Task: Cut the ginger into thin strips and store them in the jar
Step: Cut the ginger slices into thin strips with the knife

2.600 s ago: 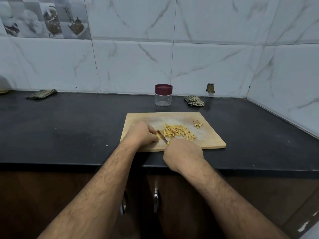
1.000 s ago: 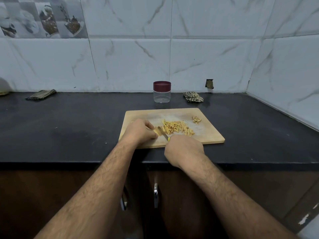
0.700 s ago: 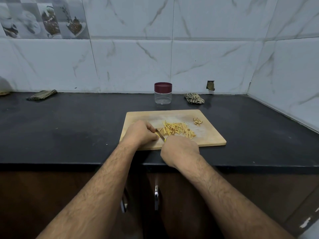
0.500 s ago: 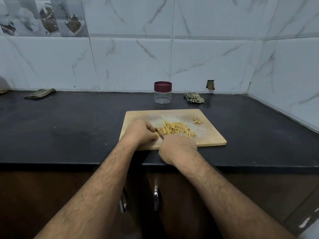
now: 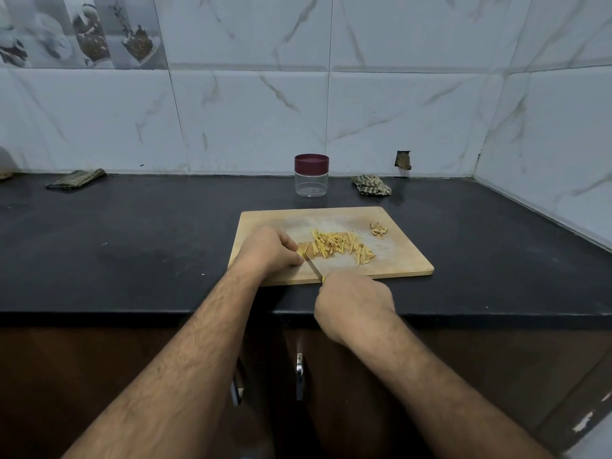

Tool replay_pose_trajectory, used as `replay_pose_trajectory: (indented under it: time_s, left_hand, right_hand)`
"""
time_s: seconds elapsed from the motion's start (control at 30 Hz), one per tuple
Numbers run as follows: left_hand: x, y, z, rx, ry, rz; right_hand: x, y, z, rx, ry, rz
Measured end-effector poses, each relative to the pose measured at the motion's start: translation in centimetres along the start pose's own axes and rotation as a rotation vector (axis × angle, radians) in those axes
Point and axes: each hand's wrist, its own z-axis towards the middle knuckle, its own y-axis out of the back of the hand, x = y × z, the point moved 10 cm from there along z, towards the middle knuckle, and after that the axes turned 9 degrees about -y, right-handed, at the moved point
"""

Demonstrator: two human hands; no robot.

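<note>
Right hand [image 5: 356,304] grip on knife [image 5: 313,267]; thin yellow ginger strips [image 5: 341,246], wooden board [image 5: 397,260].

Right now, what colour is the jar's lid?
Dark maroon; the jar's lid shows best in the head view.

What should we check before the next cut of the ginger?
1. Left hand holds the ginger piece down: ok.
2. Right hand grips the knife: ok.
3. Left fingertips clear of the blade: cannot tell, they are very close.
4. Cutting board lies flat on the counter: ok.
5. Cut strips lie out of the blade's path: ok.
6. Jar open for filling: not ok, lid on.
</note>
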Motion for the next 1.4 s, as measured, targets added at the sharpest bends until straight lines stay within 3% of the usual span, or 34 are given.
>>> replay_pose_trajectory:
  time_s: [1.4]
  left_hand:
    - [-0.1, -0.1, -0.2, 0.003, -0.002, -0.005]
  right_hand:
    - [0.7, 1.2, 1.1, -0.040, 0.028, 0.023]
